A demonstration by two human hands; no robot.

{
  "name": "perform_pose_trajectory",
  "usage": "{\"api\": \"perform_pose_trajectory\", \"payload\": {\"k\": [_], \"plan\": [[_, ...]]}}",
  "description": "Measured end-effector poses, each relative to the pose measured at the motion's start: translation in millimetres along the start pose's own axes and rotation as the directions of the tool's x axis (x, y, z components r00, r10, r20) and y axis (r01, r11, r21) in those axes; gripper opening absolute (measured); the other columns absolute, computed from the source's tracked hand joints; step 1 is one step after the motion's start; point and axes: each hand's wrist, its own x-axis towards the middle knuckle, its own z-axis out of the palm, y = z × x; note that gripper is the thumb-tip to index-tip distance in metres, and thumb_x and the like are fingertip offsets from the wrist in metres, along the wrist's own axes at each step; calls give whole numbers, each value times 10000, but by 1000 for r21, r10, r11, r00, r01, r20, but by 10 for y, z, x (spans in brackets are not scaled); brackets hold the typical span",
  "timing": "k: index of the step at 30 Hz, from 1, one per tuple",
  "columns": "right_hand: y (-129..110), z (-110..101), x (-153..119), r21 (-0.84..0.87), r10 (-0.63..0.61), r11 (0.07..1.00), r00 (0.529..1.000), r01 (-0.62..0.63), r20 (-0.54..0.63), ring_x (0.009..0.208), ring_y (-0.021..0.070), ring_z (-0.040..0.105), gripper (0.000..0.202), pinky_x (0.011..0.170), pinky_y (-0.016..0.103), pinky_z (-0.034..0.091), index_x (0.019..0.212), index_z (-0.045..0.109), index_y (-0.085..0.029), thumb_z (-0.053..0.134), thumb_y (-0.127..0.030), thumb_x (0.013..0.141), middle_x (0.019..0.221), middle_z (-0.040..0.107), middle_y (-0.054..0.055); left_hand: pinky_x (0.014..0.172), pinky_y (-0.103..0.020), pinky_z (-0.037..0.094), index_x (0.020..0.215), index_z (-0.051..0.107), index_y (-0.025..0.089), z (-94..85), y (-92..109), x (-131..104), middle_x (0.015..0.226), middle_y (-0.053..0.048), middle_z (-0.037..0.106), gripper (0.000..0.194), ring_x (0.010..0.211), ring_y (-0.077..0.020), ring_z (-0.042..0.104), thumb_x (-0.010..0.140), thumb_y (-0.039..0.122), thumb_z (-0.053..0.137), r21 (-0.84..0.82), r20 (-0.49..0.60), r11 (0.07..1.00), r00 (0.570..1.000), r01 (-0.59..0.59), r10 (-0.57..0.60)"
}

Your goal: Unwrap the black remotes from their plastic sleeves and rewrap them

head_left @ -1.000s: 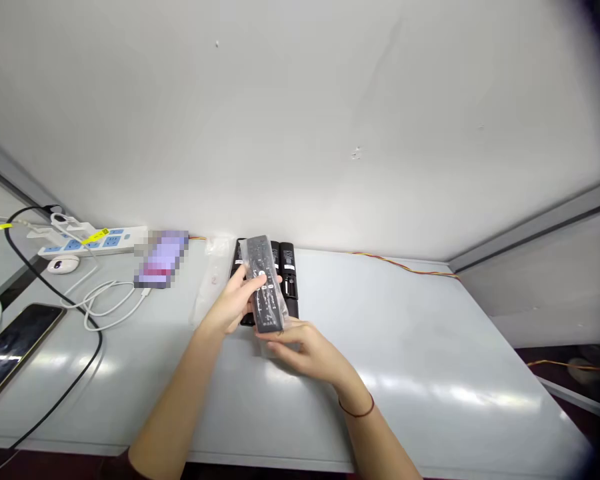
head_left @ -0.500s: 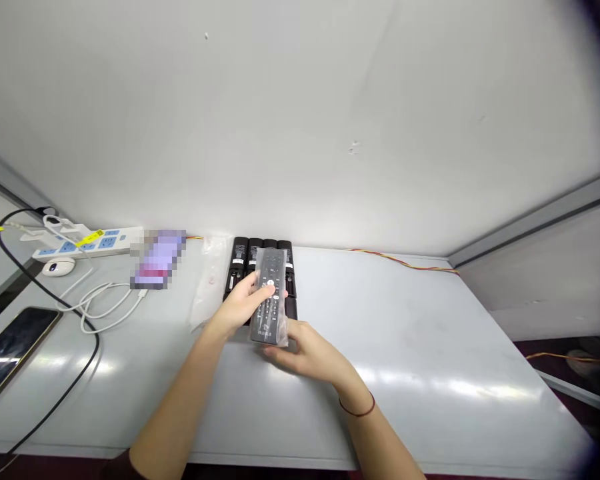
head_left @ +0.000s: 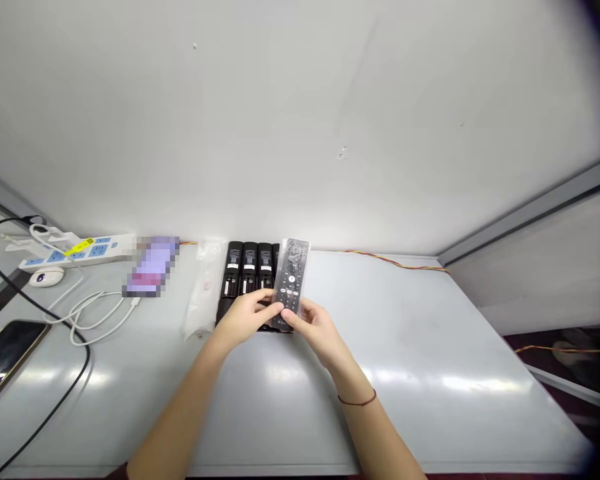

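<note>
A black remote control (head_left: pixel 292 270) in a clear plastic sleeve is held between both hands, its button side facing me. My left hand (head_left: pixel 247 317) grips its lower left side, thumb on the front. My right hand (head_left: pixel 317 328) pinches the lower right end, with the thumb on the front too. Beneath and behind it, several black remote controls (head_left: pixel 249 257) lie side by side, backs up, with white labels and uncovered battery compartments. Their lower ends are partly hidden by my hands. Left of them lies an empty clear plastic bag (head_left: pixel 205 283).
At the left are a white power strip (head_left: pixel 100 249), a white earbud case (head_left: pixel 47 277), a phone with a blurred screen (head_left: pixel 153 267) on a white cable, and a dark phone (head_left: pixel 11 357). A black cable (head_left: pixel 83 363) crosses the table. Thin coloured wires (head_left: pixel 390 263) run along the wall.
The sleeved remote control has moved to the right and up a little. My right hand has shifted from under its lower end to a pinch with the thumb on its front.
</note>
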Motion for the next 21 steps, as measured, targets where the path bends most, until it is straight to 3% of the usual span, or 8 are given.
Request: {"api": "perform_pose_trajectory", "payload": {"k": [3, 5, 7, 10, 13, 17, 21], "plan": [[41, -140, 49, -48, -16, 999, 992, 10, -127, 960, 263, 646, 473, 824, 405, 533, 1096, 623, -158, 683, -465, 742, 1086, 685, 114, 741, -316, 540, 1195, 573, 183, 26, 10, -4, 1030, -79, 666, 439, 816, -175, 649, 809, 390, 601, -38, -53, 999, 999, 11, -13], [90, -325, 82, -120, -29, 993, 958, -6, -286, 853, 255, 665, 561, 705, 390, 552, 1156, 573, -152, 679, -494, 724, 1047, 691, 127, 745, -322, 543, 1214, 552, 186, 40, 21, -12, 992, -77, 661, 465, 811, -171, 649, 810, 413, 597, -65, -66, 997, 997, 29, -34], [138, -565, 97, -259, -94, 965, 874, -37, -476, 730, 231, 662, 617, 653, 377, 539, 1185, 534, -138, 669, -509, 711, 925, 705, 119, 737, -319, 543, 1188, 564, 190, 49, 30, -22, 999, -81, 654, 446, 815, -170, 647, 815, 434, 585, -79, -70, 996, 996, 44, -49], [177, -890, 77, -458, -156, 867, 768, -195, -621, 572, 199, 613, 519, 633, 382, 507, 1147, 542, -136, 584, -483, 764, 757, 682, 78, 728, -315, 543, 1155, 579, 194, 56, 41, -31, 1039, -84, 645, 404, 798, -162, 646, 827, 429, 562, -78, -62, 995, 996, 59, -64], [178, -1034, 47, -578, -224, 761, 717, -294, -660, 581, 209, 593, 456, 666, 390, 482, 1167, 529, -148, 502, -425, 806, 733, 655, 64, 683, -298, 541, 1165, 567, 194, 59, 52, -35, 1052, -82, 640, 391, 737, -141, 637, 840, 409, 535, -58, -52, 996, 996, 70, -74], [207, -1009, 55, -759, -450, 577, 658, -302, -604, 872, 270, 586, 396, 794, 419, 452, 1123, 589, -152, 423, -352, 825, 975, 601, 155, 623, -263, 520, 1170, 563, 204, 57, 63, -43, 1040, -72, 640, 378, 676, -116, 610, 851, 400, 506, -19, -35, 997, 996, 80, -81], [297, -1009, 78, -838, -499, 445, 690, -316, -525, 957, 309, 536, 426, 874, 459, 421, 1081, 648, -132, 521, -396, 772, 1047, 548, 189, 588, -250, 499, 1170, 568, 209, 59, 56, -44, 1059, -73, 636, 378, 658, -108, 588, 851, 397, 496, 2, -19, 997, 997, 72, -72]]}}
